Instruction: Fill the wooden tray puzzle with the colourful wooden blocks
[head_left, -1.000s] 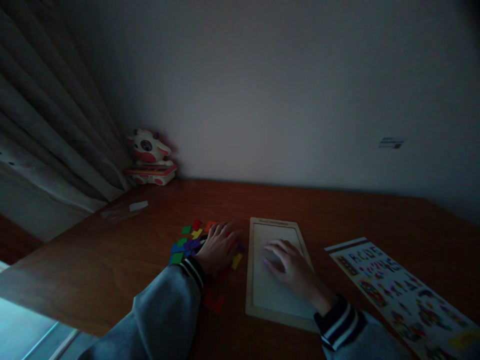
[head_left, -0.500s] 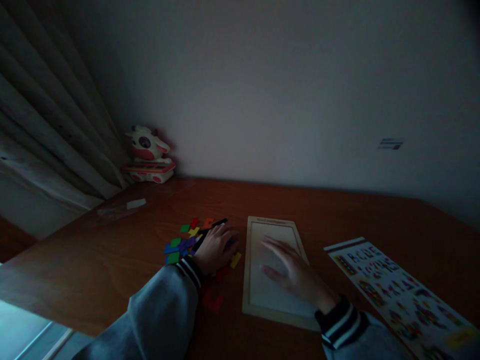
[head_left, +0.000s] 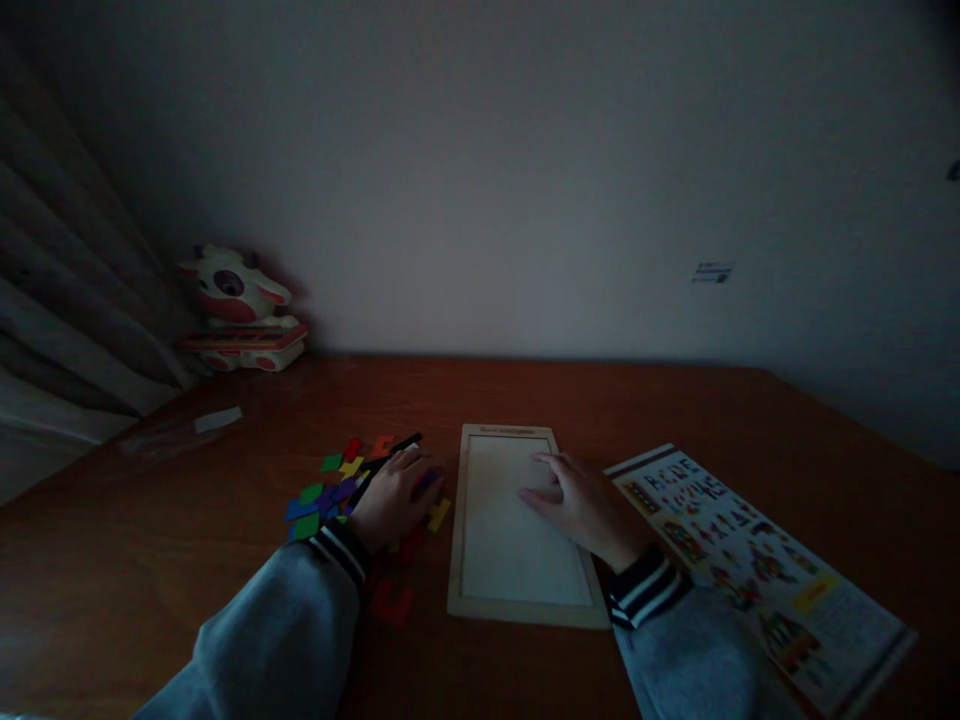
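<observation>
My left hand [head_left: 397, 492] rests on a heap of coloured flat pieces, its fingers curled over a purple piece [head_left: 427, 481]. Green pieces [head_left: 311, 494], blue ones and black ones lie beside it, with a yellow piece [head_left: 439, 514] at its right and a red piece [head_left: 392, 603] nearer me. Over the right part of a wooden tray [head_left: 454, 570] hovers my right hand [head_left: 577, 500], thumb and fingers apart and nothing between them. The tray's pale inside holds no pieces.
A printed sheet [head_left: 750, 560] with colourful figures lies on the right of the brown table [head_left: 150, 560]. At the back left stands a cow toy [head_left: 244, 310] by a curtain [head_left: 52, 300]. A white strip [head_left: 218, 419] lies before it.
The view has turned to the right, so things appear further left. My right hand has shifted toward the tray's right edge. My left hand remains on the pieces.
</observation>
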